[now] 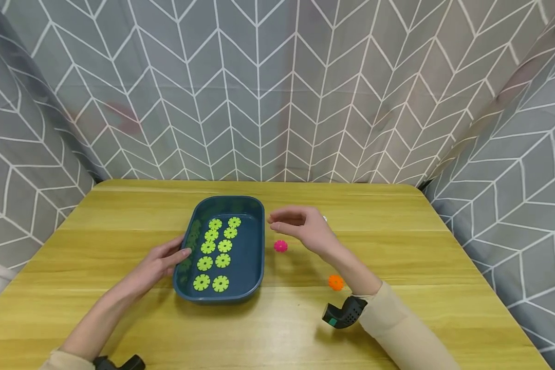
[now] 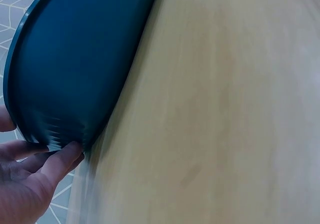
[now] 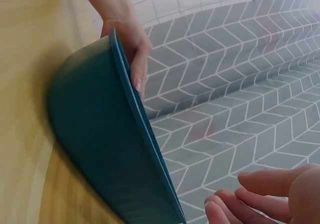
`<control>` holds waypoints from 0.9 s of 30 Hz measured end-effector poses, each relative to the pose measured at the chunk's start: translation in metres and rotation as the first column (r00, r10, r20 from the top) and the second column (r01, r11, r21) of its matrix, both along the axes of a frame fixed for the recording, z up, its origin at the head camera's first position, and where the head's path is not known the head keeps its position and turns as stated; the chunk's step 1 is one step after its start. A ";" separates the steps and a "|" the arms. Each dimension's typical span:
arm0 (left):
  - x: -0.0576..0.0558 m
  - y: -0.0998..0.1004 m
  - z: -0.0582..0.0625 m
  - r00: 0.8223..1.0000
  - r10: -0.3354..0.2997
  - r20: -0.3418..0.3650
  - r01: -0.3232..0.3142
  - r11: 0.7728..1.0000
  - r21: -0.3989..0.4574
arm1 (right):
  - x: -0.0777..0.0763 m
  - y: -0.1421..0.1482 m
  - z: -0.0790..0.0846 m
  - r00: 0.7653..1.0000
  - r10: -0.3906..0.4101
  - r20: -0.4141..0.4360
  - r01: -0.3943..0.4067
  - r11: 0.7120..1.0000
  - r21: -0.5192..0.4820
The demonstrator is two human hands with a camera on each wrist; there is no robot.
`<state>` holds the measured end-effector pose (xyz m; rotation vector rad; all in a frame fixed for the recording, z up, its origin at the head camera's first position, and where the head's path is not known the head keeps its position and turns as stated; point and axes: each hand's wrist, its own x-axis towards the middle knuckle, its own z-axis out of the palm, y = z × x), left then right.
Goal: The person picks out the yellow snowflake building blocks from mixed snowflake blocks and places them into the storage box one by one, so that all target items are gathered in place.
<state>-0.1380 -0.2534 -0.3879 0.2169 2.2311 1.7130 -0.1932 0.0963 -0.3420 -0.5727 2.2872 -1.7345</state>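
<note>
My left hand (image 1: pixel 163 258) grips the left side of a dark blue rectangular tub (image 1: pixel 246 246), thumb over the rim and fingers against the outer wall. Inside, several yellow-green notched discs (image 1: pixel 208 247) lie in two columns on the tub's left part. Just beyond the tub's right rim, my right hand (image 1: pixel 303 226) hovers with loosely bent fingers; nothing shows between them in the right wrist view. A pink notched disc (image 1: pixel 280 246) sits on the table below this hand. Near the right wrist lies an orange notched disc (image 1: pixel 336 282).
The wooden table (image 1: pixel 374 221) has a rounded far edge. Patterned grey curtains (image 1: pixel 277 92) hang behind it and at both sides. A small pale thing (image 1: pixel 325 218), mostly hidden, shows behind the right hand. Each wrist wears a black camera mount (image 1: pixel 346 312).
</note>
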 end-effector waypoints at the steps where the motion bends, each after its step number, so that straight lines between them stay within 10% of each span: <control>1: 0.000 0.000 0.000 1.000 -0.001 0.000 0.001 1.000 0.002 | 0.001 0.003 0.000 1.000 -0.008 -0.003 0.008 1.000 0.006; 27: 0.002 -0.001 -0.003 1.000 0.016 0.000 -0.016 1.000 -0.025 | 0.018 0.079 -0.023 0.989 -0.113 -0.094 0.127 0.979 0.161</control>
